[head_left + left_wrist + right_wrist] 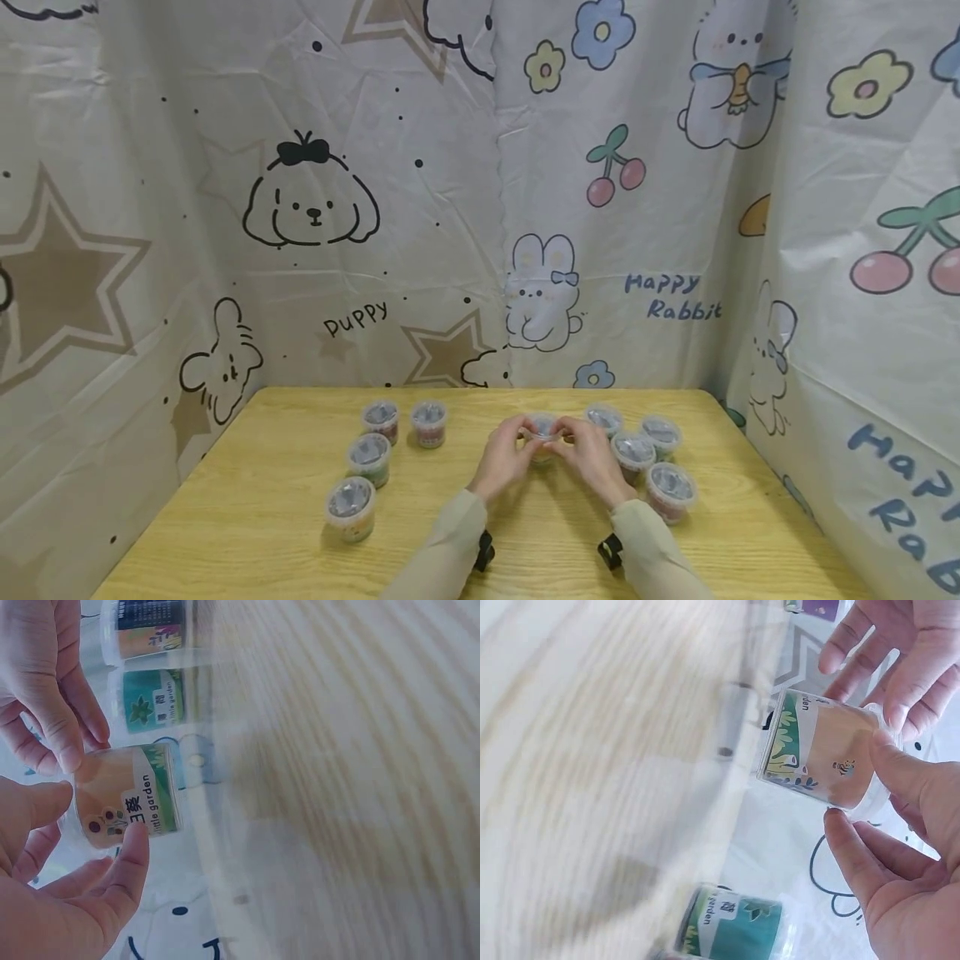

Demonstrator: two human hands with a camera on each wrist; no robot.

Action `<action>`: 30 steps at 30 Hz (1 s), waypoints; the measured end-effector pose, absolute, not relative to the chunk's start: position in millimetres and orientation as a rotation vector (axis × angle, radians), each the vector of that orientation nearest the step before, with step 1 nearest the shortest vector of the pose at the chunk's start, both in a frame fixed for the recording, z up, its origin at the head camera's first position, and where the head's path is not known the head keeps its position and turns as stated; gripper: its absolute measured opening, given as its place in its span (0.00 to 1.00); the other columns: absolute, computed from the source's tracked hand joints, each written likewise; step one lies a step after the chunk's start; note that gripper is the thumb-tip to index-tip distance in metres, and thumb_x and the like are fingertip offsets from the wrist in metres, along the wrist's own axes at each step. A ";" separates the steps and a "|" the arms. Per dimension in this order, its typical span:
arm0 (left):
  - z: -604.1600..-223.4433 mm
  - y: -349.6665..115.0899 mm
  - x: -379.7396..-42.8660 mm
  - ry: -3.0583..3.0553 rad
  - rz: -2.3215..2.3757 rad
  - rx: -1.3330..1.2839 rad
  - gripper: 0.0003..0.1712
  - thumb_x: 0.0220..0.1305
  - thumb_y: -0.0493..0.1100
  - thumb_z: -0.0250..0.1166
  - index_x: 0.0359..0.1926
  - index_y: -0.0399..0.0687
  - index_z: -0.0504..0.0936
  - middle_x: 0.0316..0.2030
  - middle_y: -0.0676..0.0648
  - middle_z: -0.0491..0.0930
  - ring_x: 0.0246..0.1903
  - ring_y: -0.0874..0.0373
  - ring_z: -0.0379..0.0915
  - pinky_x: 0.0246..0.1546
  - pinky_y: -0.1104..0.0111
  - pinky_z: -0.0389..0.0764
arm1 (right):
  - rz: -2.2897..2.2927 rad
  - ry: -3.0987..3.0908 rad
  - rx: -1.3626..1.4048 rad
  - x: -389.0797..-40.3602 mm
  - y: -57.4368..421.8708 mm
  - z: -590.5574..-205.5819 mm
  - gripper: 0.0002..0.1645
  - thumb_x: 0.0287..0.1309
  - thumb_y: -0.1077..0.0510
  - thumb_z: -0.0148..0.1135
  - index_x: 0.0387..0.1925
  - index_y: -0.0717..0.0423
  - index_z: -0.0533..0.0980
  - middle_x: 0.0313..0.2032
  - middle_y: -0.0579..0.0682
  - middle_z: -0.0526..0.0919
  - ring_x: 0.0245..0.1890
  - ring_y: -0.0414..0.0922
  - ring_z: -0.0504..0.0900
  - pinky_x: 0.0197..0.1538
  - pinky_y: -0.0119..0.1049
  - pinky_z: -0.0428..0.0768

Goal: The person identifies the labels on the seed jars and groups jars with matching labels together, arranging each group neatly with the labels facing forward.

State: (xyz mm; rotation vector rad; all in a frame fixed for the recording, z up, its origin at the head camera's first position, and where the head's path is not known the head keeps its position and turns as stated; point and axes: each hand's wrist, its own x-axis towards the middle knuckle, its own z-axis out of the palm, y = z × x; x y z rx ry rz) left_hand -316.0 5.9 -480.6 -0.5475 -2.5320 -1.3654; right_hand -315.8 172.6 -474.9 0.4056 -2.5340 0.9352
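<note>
Both hands hold one small lidded plastic tub point(112, 787) between them, over the middle of the table's far part. Its label is orange, with "little garden" on a white and green band. My left hand point(504, 457) grips the tub from the left, fingers and thumb around its rim and side. On the opposite side, my right hand point(592, 457) pinches near the lid with its thumb and supports the wall with its fingers. In the right wrist view, the same tub point(829, 754) shows its clear lid edge under both thumbs. Fingers partly hide the lid in the head view.
Several similar tubs stand on the wooden table point(450, 517). At the left are a front tub point(351, 508) and others behind it; close to my right hand stands a cluster with a front tub point(671, 493). A printed curtain point(450, 208) encloses the table's back and sides.
</note>
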 end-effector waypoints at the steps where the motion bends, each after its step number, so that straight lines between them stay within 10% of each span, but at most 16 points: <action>1: -479.6 4.1 -315.6 -2.526 -1.364 -0.552 0.05 0.69 0.43 0.62 0.41 0.47 0.76 0.49 0.45 0.80 0.51 0.49 0.76 0.51 0.55 0.79 | 0.945 -2.525 0.414 -315.3 172.0 -473.7 0.09 0.48 0.59 0.75 0.30 0.51 0.81 0.37 0.51 0.87 0.42 0.53 0.86 0.47 0.48 0.85; 30: -473.0 -45.2 -293.9 -2.447 -1.615 -0.599 0.07 0.68 0.46 0.63 0.42 0.55 0.74 0.56 0.48 0.77 0.61 0.47 0.72 0.41 0.65 0.80 | 1.494 -2.491 0.658 -303.2 152.0 -459.9 0.10 0.57 0.62 0.70 0.41 0.54 0.80 0.49 0.55 0.83 0.53 0.54 0.82 0.55 0.48 0.82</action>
